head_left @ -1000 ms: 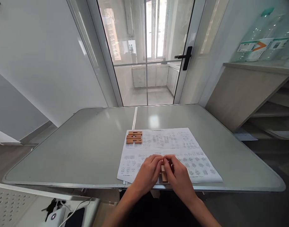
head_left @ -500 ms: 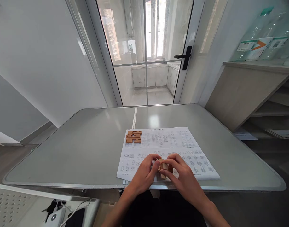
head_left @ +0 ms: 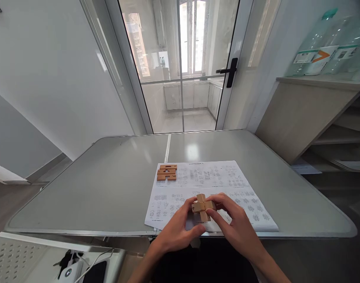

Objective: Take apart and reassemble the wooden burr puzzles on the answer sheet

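A cross-shaped wooden interlocking puzzle, made of notched light-brown bars, is held above the near part of a printed paper sheet. My right hand pinches its right arm between thumb and fingers. On the other side my left hand has its thumb stretched away from the wood, while its fingers reach the puzzle's left end; whether they press on it I cannot tell. Three loose notched wooden bars lie in a row on the sheet's far left corner.
Under the sheet is a grey folding table with a seam down its middle. A glass door stands beyond it. Large plastic bottles stand on a shelf at right. Lower left, a white surface carries keys, a white device and cables.
The puzzle has turned so that its cross shape faces up. My left thumb has come off it and swung down toward me; my right hand keeps its hold.
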`<state>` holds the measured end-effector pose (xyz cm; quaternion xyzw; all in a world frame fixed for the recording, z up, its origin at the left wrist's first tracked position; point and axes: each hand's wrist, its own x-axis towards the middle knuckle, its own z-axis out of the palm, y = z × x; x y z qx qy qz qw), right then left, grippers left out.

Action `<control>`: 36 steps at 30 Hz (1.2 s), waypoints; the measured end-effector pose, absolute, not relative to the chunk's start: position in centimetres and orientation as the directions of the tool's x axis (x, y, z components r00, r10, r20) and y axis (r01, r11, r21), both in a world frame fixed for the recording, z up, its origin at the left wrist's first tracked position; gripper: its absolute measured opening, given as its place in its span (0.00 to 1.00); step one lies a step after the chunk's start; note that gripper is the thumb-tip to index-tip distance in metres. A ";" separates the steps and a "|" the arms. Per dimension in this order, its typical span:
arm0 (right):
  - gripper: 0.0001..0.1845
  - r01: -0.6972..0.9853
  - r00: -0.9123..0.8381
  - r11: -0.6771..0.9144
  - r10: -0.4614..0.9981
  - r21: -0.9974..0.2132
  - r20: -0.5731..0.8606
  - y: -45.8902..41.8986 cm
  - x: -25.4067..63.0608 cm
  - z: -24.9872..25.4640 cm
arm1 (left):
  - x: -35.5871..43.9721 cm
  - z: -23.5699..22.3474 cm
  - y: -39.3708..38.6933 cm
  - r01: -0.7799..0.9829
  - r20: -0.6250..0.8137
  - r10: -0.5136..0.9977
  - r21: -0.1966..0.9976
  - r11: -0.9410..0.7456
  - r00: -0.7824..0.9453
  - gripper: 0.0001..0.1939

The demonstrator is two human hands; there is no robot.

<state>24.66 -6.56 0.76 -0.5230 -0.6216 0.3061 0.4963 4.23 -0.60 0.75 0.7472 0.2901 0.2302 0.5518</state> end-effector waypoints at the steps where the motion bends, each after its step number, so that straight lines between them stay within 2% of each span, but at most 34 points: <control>1: 0.06 0.340 0.033 0.268 0.955 -0.902 0.296 -6.6 24.6 0.8 | 4.1 0.8 -0.7 0.157 0.036 0.686 0.964 -0.216 0.727 0.35; 6: 0.06 0.300 -0.003 0.340 0.935 -0.891 0.355 -7.1 24.0 1.2 | 3.9 1.3 -1.5 0.077 0.046 0.688 0.986 -0.147 0.725 0.33; 11: 0.10 0.339 -0.047 0.426 0.898 -0.839 0.437 -7.4 23.7 2.0 | 4.0 2.4 -1.9 0.090 0.025 0.737 0.989 -0.116 0.675 0.30; 19: 0.12 0.368 -0.068 0.447 0.887 -0.815 0.456 -8.1 23.1 4.1 | 2.9 3.1 -2.3 0.063 0.081 0.785 0.987 -0.150 0.614 0.35; 25: 0.09 0.398 -0.127 0.449 0.891 -0.800 0.436 -8.5 22.8 4.8 | 2.1 3.7 -2.6 0.014 0.128 0.771 0.985 -0.175 0.624 0.36; 32: 0.14 0.507 -0.188 0.633 0.743 -0.585 0.642 -8.5 22.8 5.1 | 2.1 3.8 -2.3 0.054 0.134 0.781 0.976 -0.209 0.610 0.34; 36: 0.14 0.549 -0.231 0.700 0.653 -0.457 0.722 -8.2 22.8 5.7 | 2.3 4.6 -2.0 0.024 0.134 0.766 0.981 -0.191 0.629 0.33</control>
